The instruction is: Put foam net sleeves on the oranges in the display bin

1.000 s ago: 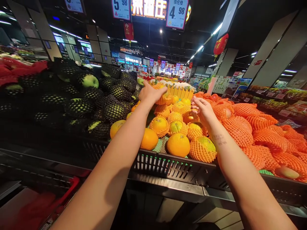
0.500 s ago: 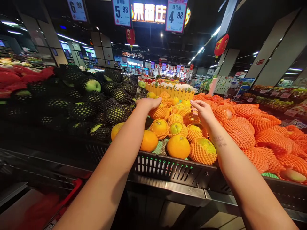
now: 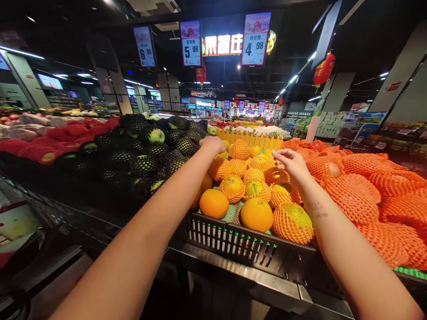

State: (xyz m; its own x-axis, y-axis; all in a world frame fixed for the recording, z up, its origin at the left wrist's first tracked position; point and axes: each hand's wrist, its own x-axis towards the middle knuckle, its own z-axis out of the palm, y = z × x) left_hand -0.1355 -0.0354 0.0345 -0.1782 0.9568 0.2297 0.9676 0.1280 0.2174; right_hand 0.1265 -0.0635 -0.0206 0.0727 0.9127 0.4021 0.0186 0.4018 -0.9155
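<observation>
My left hand [image 3: 213, 144] reaches over the back left of the oranges, beside the green apples in black mesh [image 3: 147, 164]. Its fingers are hidden behind the back of the hand, so whether it holds a fruit does not show. My right hand [image 3: 291, 162] hovers at the right of the oranges, fingers loosely bent and apart, with nothing visible in them. Between the hands lie several oranges in foam nets [image 3: 256, 175]. Two bare oranges, a left one [image 3: 214, 203] and a right one [image 3: 256, 214], rest at the front of the black crate [image 3: 230, 235].
Fruit in orange-red foam nets [image 3: 353, 191] is heaped on the right. Fruit in red nets [image 3: 73, 138] lies at the far left. A yellow picket fence [image 3: 250, 138] stands behind the oranges. A metal rail [image 3: 243, 271] runs below the crate. Price signs [image 3: 256, 40] hang overhead.
The camera view has turned a little left and up, so the scene sits further right and lower. Both hands stay at about the same places over the oranges.
</observation>
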